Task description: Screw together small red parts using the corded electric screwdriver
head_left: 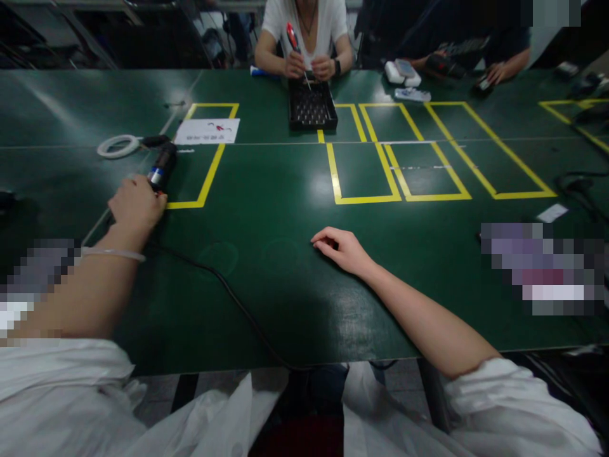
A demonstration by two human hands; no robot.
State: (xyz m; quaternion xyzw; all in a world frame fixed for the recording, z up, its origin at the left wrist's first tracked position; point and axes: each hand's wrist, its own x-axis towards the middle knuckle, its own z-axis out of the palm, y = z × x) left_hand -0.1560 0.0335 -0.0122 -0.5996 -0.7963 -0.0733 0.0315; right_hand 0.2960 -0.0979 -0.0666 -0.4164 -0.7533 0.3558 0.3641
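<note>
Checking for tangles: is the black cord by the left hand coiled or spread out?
Spread out: the black cord runs in a loose curve from near the left hand to the table edge.

One head-worn camera looks forward and down across the nearby green table

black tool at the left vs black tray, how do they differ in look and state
The tool is long and rounded with a blue band; the tray is wide and boxy, with pale spots inside. The left grip holds the tool's near end, while a screwdriver points into the tray. Both are mostly black.
</note>
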